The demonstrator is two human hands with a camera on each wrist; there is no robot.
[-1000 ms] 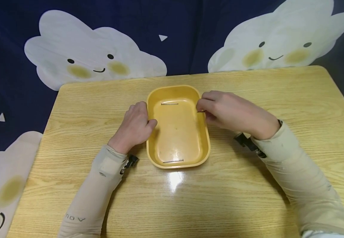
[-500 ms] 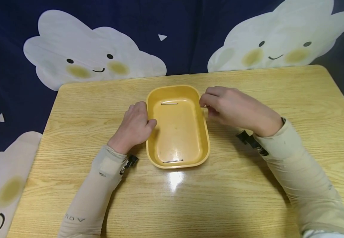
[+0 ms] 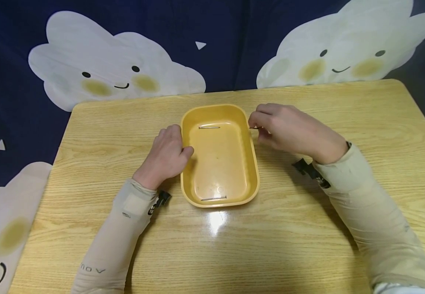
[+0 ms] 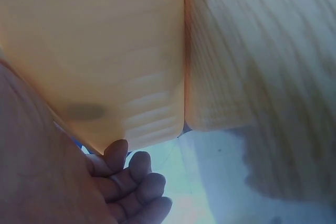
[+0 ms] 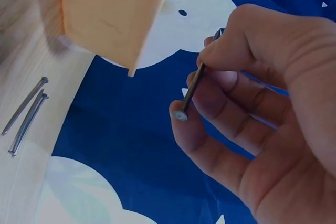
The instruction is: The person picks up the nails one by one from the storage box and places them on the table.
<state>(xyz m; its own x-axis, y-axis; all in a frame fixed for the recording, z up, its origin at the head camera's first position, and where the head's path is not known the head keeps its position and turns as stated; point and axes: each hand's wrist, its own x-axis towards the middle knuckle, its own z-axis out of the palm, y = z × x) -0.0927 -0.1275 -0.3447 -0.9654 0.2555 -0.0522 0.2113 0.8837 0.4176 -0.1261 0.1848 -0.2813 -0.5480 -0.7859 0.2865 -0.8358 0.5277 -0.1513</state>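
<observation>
A yellow plastic tray [image 3: 220,163] lies on the table, with one nail [image 3: 209,127] at its far end and another nail [image 3: 213,198] at its near end. My left hand [image 3: 166,153] grips the tray's left rim, thumb over the inner side and fingers outside; in the left wrist view its fingertips [image 4: 142,166] curl beside the tray wall. Just off the far right rim, my right hand [image 3: 286,130] pinches a nail [image 5: 194,88] between thumb and fingers, its flat head free. More loose nails [image 5: 29,114] lie on the table in the right wrist view; the right hand hides them from the head view.
The wooden table [image 3: 289,245] has its far edge against a dark blue curtain [image 3: 231,41] printed with white clouds. A wrist camera [image 3: 159,201] sits on the left sleeve, and another wrist camera [image 3: 311,173] on the right one.
My right hand, with the nail, has moved from over the tray's right rim a little outward to the right and farther back. The left hand and the tray stay put.
</observation>
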